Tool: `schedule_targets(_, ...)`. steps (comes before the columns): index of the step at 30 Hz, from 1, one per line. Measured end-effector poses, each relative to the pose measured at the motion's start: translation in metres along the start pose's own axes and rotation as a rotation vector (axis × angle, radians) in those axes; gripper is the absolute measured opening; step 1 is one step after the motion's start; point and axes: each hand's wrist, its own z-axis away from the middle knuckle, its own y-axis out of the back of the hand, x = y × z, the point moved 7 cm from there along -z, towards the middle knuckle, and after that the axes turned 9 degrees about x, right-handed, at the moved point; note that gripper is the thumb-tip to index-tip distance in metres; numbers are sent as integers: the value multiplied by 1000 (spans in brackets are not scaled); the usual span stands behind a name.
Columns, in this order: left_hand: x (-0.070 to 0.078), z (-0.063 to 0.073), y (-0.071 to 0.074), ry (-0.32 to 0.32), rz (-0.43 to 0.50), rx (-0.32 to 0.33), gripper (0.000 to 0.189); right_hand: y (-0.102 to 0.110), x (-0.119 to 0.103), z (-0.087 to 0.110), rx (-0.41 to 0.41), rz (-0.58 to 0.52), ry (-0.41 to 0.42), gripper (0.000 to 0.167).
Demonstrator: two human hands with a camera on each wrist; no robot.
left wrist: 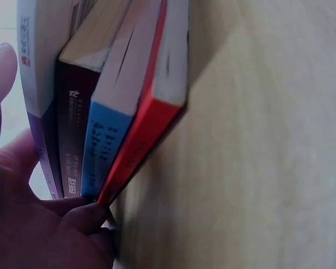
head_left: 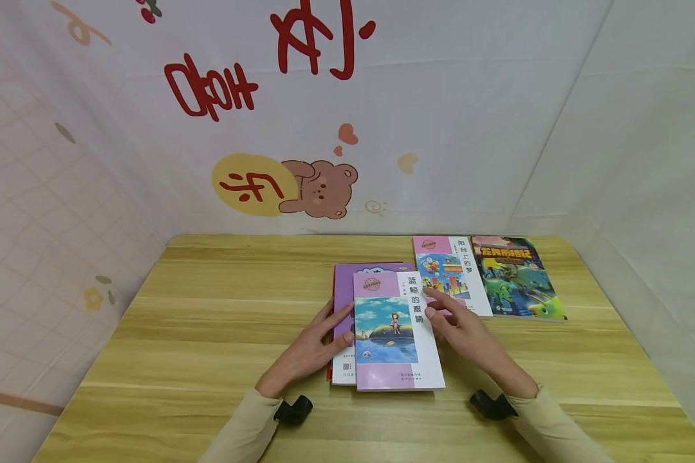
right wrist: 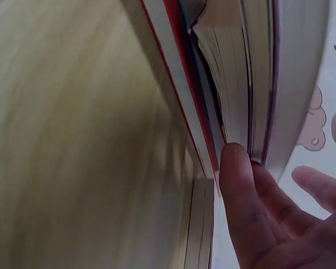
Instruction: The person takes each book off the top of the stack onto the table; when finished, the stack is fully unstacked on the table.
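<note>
2 hands [head_left: 309, 348] [head_left: 469, 331] touching opp. sides bk stack [head_left: 387, 337]; 2 bks [head_left: 454, 273] [head_left: 518, 276] nr.

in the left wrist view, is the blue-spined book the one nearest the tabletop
No, the red-spined book is nearest the tabletop, with the blue-spined book on its other side.

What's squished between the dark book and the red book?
A blue book sits between the dark book and the red book, seen in the left wrist view.
</note>
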Motion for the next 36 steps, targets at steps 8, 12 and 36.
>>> schedule_targets(8, 3, 1, -1, 18, -9, -8, 72, -13, -1, -1, -28, 54, 25, 63)
schedule_targets(12, 5, 1, -3, 19, 5, -3, 72, -14, 0, 2, -38, -3, 37, 62)
schedule_targets(36, 2, 0, -6, 55, 3, 42, 74, 29, 23, 35, -38, -319, -148, 58)
